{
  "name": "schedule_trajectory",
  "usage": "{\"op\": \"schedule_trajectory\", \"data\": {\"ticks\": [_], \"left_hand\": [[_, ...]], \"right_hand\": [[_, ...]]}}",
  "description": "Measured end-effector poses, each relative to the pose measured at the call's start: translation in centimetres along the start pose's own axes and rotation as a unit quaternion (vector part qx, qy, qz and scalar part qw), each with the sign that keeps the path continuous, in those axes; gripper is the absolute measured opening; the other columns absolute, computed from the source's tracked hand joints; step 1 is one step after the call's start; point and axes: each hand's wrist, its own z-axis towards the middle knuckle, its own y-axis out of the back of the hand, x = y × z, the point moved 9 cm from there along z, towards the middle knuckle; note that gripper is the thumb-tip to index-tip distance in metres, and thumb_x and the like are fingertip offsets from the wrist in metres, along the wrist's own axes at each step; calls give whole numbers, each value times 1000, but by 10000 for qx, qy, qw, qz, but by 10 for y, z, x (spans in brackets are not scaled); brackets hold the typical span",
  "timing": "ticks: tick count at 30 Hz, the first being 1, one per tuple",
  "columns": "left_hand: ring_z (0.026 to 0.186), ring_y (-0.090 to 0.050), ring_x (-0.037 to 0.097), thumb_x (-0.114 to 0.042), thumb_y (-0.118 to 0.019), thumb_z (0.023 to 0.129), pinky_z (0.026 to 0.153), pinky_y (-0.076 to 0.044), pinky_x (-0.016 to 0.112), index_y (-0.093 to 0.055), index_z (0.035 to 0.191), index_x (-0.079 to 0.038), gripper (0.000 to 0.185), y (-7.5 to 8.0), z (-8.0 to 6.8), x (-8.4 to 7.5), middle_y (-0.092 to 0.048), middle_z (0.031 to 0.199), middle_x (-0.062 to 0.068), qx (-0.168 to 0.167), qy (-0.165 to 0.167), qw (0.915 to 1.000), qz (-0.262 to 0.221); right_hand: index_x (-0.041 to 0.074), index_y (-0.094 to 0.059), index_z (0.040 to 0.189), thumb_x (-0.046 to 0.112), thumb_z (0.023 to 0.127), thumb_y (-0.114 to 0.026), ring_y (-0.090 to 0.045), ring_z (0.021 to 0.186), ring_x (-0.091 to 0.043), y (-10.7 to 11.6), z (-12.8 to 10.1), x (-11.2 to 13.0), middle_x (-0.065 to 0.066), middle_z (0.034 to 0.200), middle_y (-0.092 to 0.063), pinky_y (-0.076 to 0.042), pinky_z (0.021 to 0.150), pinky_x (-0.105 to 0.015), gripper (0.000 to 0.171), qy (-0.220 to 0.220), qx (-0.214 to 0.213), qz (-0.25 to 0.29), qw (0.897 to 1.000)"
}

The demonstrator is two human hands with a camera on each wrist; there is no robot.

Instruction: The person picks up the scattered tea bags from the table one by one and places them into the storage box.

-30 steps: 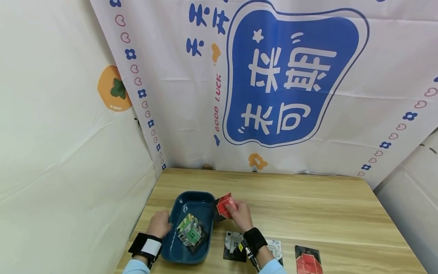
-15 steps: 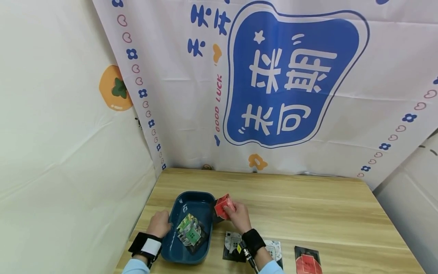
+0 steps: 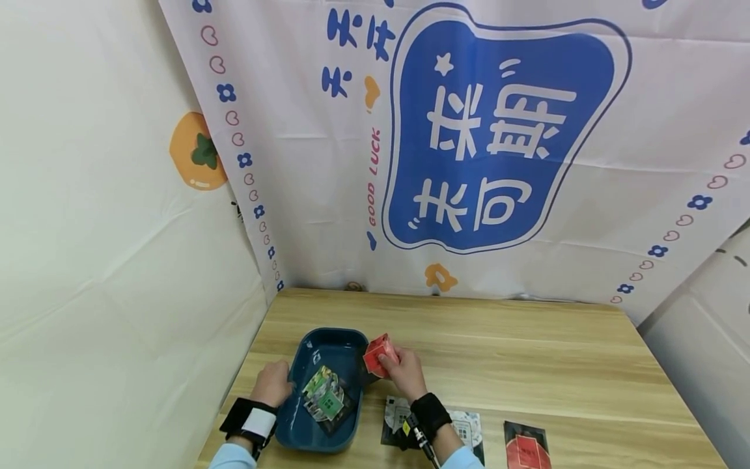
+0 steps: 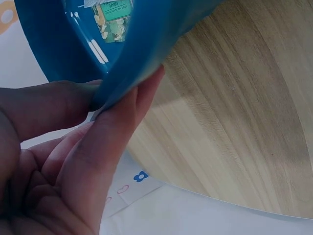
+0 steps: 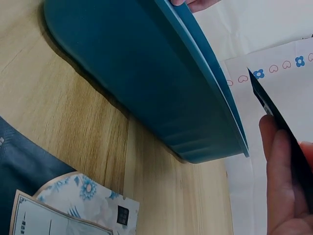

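Landmark: the blue tray (image 3: 305,430) on the table (image 3: 527,352); every place below is given from it.
Left hand: your left hand (image 3: 272,384) pinches the tray's left rim. In the left wrist view the fingers (image 4: 122,132) curl under the edge and the thumb lies over it.
Right hand: your right hand (image 3: 404,372) grips a red packet (image 3: 377,355) between thumb and fingers, just above the tray's right rim at its far end.
Red packet: it is held clear of the table and tilted, not yet inside the tray.
In the tray: a small pile of packets (image 3: 325,398), green and pale ones on top, lies near its middle.
Outside the tray: to its right, along the table's near edge, lie a dark packet (image 3: 397,417), a pale flowered packet (image 3: 471,430) and a second red packet (image 3: 527,448).
Progress: judged from this layout, the work is partly done. Several packets sit in the tray, one is in your hand, and three lie on the table.
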Motion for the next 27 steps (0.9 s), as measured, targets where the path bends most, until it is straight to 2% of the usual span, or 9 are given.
{"op": "schedule_trajectory", "data": {"ticks": [3, 9, 13, 22, 27], "left_hand": [[55, -46, 19, 5, -68, 81, 53, -35, 31, -57, 74, 0, 14, -1, 0, 1, -52, 63, 9, 1, -11, 10000, -4], [56, -46, 19, 5, -68, 81, 53, -35, 31, -58, 74, 1, 13, -2, 0, 1, -52, 63, 9, 39, 25, 10000, -16], [56, -47, 19, 5, -67, 80, 53, -36, 31, -58, 76, 2, 11, -1, 2, 0, -53, 64, 9, 8, -17, 10000, -5], [56, -48, 19, 5, -67, 80, 52, -36, 31, -59, 76, 2, 10, -1, 2, 2, -54, 64, 9, 34, 61, 10000, 18], [57, -48, 19, 5, -68, 80, 53, -37, 31, -59, 77, 2, 10, -2, 3, 0, -54, 64, 9, 59, 57, 10000, 13]], "right_hand": [[-5, -71, 103, 15, 95, -65, -58, 61, -9, -2, 0, 0, -14, 79, -69, -51, 55, -22, 22, -24, 20, -7, 10000], [-4, -71, 105, 16, 95, -65, -56, 60, -9, -5, 0, 1, -13, 80, -69, -50, 55, -24, 24, -99, 55, 25, 9999], [-4, -71, 105, 16, 95, -65, -53, 59, -10, -6, 1, 1, -13, 78, -68, -45, 53, -21, 24, -105, 8, -56, 9999], [-6, -71, 98, 14, 93, -66, -54, 56, -6, -14, 1, 1, -13, 76, -68, -46, 52, -21, 22, 14, 112, 38, 9999], [-5, -71, 100, 15, 94, -66, -50, 54, -6, -19, 1, -2, -7, 73, -66, -41, 49, -20, 22, -56, 219, 0, 9997]]}}
